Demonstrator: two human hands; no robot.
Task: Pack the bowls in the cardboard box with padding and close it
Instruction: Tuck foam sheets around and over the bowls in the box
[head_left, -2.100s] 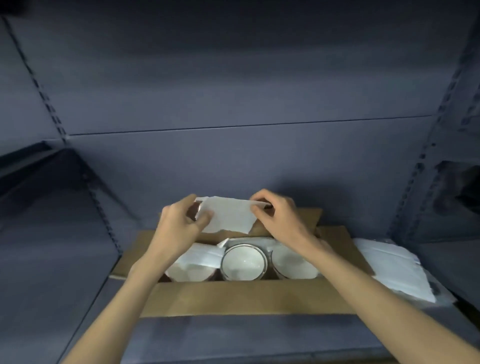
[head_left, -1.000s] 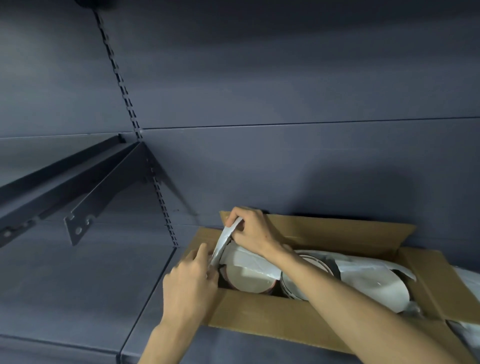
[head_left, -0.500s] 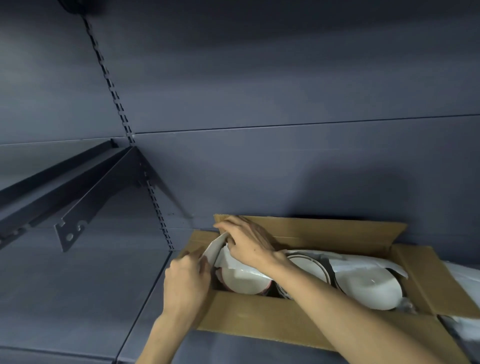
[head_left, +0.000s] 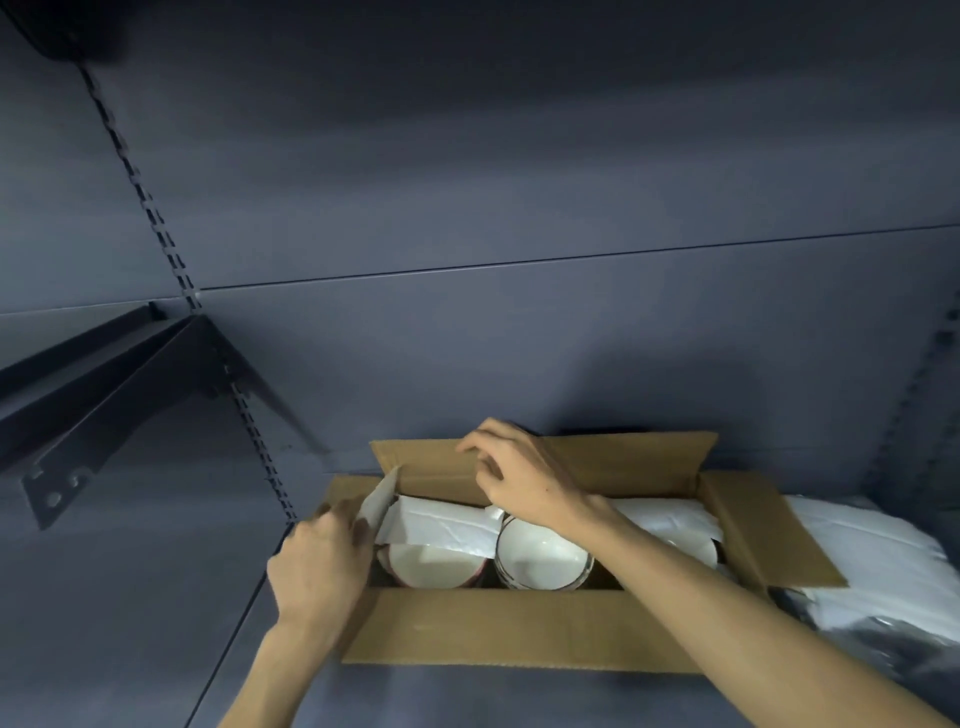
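An open cardboard box (head_left: 514, 631) sat at the front edge of a dark shelf (head_left: 130, 597), flaps raised. Three bowls lay in a row inside: left bowl (head_left: 431, 564), middle bowl (head_left: 543, 553), and a right bowl (head_left: 696, 545) largely hidden by our forearm. White padding paper (head_left: 441, 525) covered the left bowl's far half. Our left hand (head_left: 324, 564) pinched that sheet's upturned left edge at the box's left end. Our right hand (head_left: 519, 475), fingers loosely curled, hovered by the rear flap, holding nothing visible. More white sheets (head_left: 872, 561) lay right of the box.
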